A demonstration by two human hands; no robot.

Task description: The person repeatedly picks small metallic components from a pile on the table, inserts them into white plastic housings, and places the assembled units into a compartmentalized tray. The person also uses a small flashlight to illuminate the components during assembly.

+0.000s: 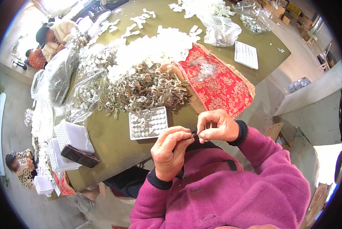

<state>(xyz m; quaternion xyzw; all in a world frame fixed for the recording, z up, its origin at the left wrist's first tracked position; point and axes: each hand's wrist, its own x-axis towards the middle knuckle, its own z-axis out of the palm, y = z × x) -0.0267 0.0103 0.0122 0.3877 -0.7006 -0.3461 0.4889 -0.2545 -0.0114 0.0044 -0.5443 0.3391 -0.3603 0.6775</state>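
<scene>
My left hand (168,152) and my right hand (218,127) meet just in front of my body, near the table's front edge. Thumbs and fingers of both are pinched on a thin, dark metallic piece (194,135), mostly covered by the fingertips, so its exact kind is hidden. Right beyond my left hand stands a white tray (131,131) with rows of small round discs and a few metallic bits lying on them. Behind that tray spreads a heap of tangled, shiny metallic bands (152,89), which look like watch straps.
White tags (155,47) pile behind the bands. A red floral cloth (220,84) lies right, an empty-looking white tray (246,55) beyond it. Stacked white trays (73,135) and a dark phone (80,155) sit left. Clear bags (58,84) bulge nearby. Other people (54,36) sit around the table.
</scene>
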